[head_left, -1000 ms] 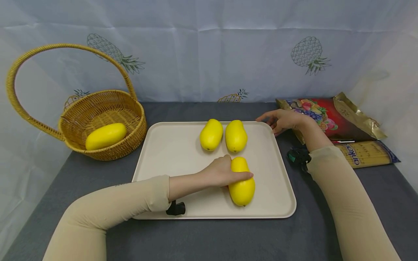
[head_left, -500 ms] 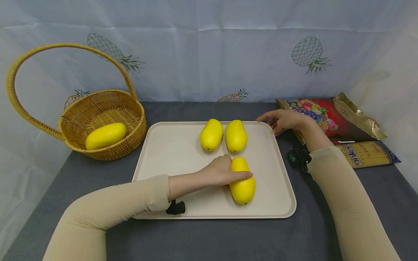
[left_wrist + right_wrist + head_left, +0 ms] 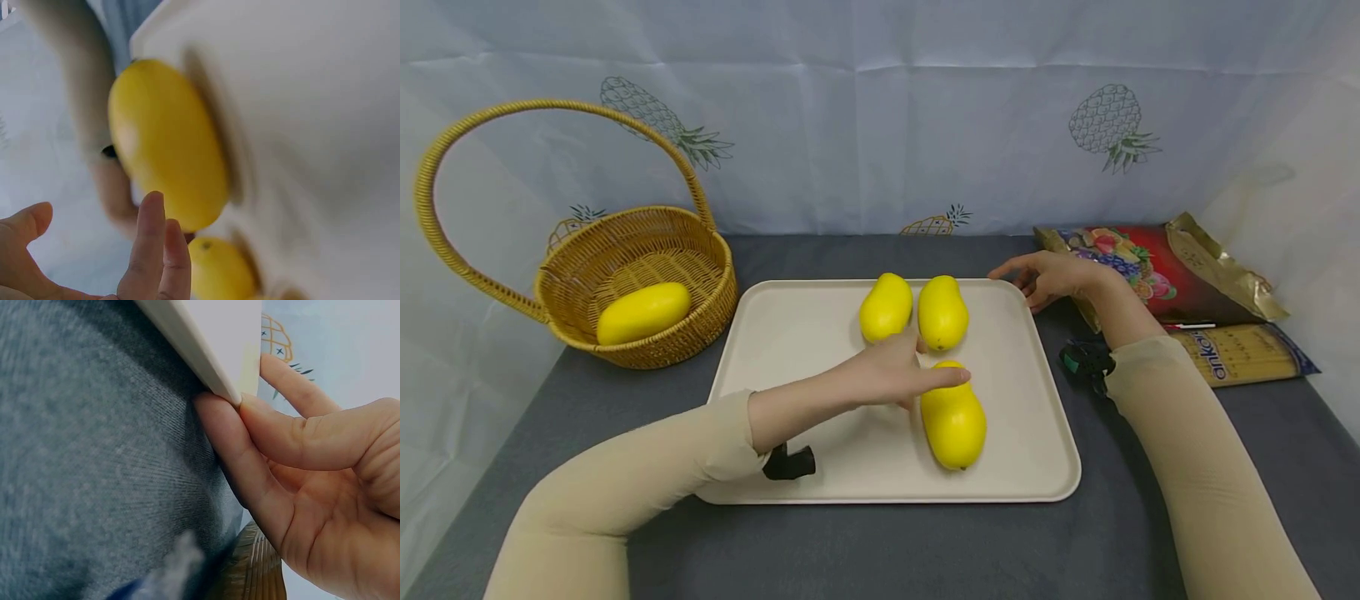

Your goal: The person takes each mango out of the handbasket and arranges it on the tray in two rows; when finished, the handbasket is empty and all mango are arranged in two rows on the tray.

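Observation:
On a beige tray (image 3: 797, 333) lie three yellow mangoes: two side by side at the back, a left one (image 3: 882, 308) and a right one (image 3: 943, 312), and a front mango (image 3: 955, 429) nearer me. My left hand (image 3: 883, 371) hovers at the upper left of the front mango, thumb spread from the fingers and nothing in its grasp. The left wrist view shows the fingers (image 3: 147, 256) straight beside that mango (image 3: 165, 144). My right hand (image 3: 1047, 273) pinches the tray's far right corner between thumb and finger, seen closely in the right wrist view.
A wicker basket (image 3: 707, 321) with a tall handle stands at the left, one mango (image 3: 643, 314) inside. Right of the tray lie a red and gold bag (image 3: 1195, 267) and a pasta packet (image 3: 1247, 354). A pineapple-print cloth (image 3: 880, 150) hangs behind the table.
My left hand has let go of the front mango and drawn slightly back and to the left. The front mango shifted very little. My right hand has stayed at the tray corner.

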Motion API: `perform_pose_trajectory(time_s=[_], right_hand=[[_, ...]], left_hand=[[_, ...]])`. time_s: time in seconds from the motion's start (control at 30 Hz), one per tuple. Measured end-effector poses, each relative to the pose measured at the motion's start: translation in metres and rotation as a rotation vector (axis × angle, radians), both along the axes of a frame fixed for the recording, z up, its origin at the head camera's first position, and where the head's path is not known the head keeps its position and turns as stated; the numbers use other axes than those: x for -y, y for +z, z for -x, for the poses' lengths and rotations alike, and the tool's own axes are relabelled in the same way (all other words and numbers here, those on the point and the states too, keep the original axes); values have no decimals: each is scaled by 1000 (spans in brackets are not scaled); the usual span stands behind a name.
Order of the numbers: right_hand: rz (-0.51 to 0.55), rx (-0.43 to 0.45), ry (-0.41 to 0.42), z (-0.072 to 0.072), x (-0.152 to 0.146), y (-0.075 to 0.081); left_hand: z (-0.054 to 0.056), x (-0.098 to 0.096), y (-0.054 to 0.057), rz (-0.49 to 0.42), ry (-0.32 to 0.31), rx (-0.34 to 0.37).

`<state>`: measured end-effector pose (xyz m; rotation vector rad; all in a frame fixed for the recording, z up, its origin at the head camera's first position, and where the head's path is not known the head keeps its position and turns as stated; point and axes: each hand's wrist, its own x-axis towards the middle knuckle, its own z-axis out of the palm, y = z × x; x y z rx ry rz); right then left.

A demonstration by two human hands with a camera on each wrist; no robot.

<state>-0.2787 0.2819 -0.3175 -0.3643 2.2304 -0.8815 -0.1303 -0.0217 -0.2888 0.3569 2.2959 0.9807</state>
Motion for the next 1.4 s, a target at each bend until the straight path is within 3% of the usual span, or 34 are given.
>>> perform_pose_trajectory(time_s=[0.17, 0.37, 0.53, 0.63, 0.77, 0.93, 1.03, 1.23, 1.4], right_hand=[[15, 5, 12, 1, 0, 0], [10, 2, 7, 0, 0, 1], [3, -2, -13, -1, -1, 1], [-3, 2, -17, -1, 0, 1], [-6, 6, -10, -1, 0, 0], [-8, -1, -2, 0, 0, 1], [-11, -2, 0, 0, 0, 1], [-18, -9, -1, 0, 0, 0], [-20, -11, -3, 0, 0, 0]], left_hand=[[8, 18, 39, -51, 38, -40], [22, 61, 83, -96, 85, -106], [37, 105, 111, -88, 79, -150], [48, 134, 119, -53, 74, -171], [70, 178, 118, -29, 121, -176], [100, 230, 107, -66, 219, -140], [114, 254, 99, -78, 244, -115], [129, 288, 81, -75, 268, -59], [136, 307, 65, -89, 303, -31]])
